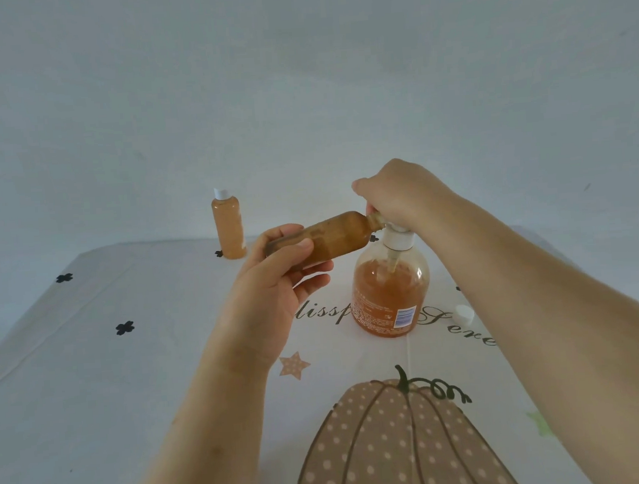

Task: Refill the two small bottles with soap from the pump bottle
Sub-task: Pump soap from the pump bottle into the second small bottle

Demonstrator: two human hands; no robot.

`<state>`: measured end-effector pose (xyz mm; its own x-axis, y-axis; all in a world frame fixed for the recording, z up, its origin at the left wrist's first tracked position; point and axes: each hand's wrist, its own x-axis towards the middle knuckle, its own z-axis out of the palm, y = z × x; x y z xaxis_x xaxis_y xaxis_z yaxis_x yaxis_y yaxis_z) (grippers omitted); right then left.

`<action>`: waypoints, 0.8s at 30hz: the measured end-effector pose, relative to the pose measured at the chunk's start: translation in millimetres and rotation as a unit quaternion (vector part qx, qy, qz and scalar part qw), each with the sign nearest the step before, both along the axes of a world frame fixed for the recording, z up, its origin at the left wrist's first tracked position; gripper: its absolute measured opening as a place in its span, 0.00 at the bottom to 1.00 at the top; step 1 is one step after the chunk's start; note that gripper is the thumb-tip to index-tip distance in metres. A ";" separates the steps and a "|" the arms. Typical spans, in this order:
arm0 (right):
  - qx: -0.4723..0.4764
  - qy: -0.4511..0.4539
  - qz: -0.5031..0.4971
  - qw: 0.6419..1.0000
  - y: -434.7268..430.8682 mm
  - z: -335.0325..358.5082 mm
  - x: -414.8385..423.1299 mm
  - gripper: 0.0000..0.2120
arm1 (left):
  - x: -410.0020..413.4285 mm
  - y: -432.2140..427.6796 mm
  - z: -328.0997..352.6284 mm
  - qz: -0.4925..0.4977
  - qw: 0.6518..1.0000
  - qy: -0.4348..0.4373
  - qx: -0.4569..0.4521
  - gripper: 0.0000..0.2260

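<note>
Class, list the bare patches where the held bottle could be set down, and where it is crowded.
Free: the left stretch of table, from the capped bottle to the near edge. Crowded: round the pump bottle, with left hand, right hand, held bottle, loose cap.

We saw a shiny, clear plastic pump bottle with a white plastic pump top. The held small bottle and standing small bottle were see-through plastic, the tablecloth matt cloth.

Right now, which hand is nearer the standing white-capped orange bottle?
Left. The left hand, gripping the uncapped bottle, is just right of the capped orange bottle; the right hand grips the pump bottle farther right.
</note>
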<state>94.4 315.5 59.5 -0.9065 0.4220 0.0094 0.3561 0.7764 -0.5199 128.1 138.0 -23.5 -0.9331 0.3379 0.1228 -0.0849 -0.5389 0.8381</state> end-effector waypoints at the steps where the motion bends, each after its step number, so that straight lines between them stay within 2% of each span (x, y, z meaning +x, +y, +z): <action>1: 0.001 0.001 -0.001 1.000 0.6 -0.8 0.2 0.16 | 0.0 -0.1 -0.3 -0.001 1.000 0.001 -0.002 0.07; 7: -0.001 0.019 -0.013 1.000 0.6 -2.0 0.0 0.16 | 0.7 0.1 -0.8 -0.009 1.000 0.003 0.008 0.07; 12: -0.005 0.017 -0.017 1.000 -2.7 6.6 1.9 0.15 | 1.2 0.1 1.6 -0.027 0.999 0.003 0.025 0.14; 24: 0.015 0.022 -0.012 1.000 -5.6 19.6 12.9 0.20 | 1.5 -0.1 2.2 -0.037 0.998 0.010 0.054 0.13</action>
<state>107.3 309.9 79.1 -0.8945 0.4426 0.0626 0.3520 0.7837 -0.5118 129.6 138.0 -21.4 -0.9031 0.3898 0.1803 -0.1119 -0.6189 0.7775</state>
